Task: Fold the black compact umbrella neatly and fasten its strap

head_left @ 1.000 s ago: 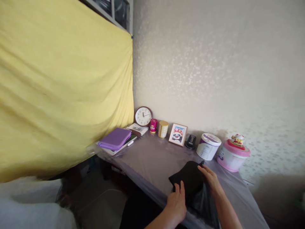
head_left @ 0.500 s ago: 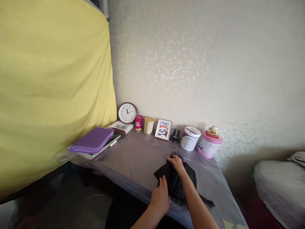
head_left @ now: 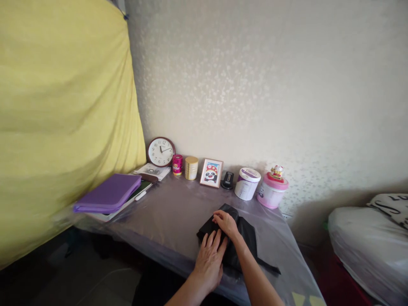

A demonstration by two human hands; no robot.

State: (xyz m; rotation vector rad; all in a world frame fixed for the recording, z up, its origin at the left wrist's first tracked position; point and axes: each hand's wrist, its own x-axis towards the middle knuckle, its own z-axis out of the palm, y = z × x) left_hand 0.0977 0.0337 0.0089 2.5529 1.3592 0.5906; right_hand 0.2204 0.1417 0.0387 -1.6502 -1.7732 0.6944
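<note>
One black cloth (head_left: pixel 248 234) lies under the left hand (head_left: pixel 208 256), flat with fingers apart, and the right hand (head_left: pixel 226 224), farther forward, its grip closure indeterminable.

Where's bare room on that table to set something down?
Biggest: the table between purple folder and black bundle. Smaller: right of the bundle, before pink tub. Crowded: the back, from clock to tub, and under left hand and right hand.

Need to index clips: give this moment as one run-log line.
left hand: on black material | right hand: on black material | surface: table
</note>
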